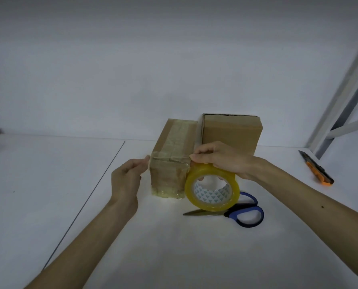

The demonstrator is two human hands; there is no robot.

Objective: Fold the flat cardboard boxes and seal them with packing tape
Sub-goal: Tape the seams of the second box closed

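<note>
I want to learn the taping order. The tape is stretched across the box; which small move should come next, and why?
Probably the left hand should press its pinched tape end onto the box's left side: the strip spans the near top edge, while the right hand holds the roll.
</note>
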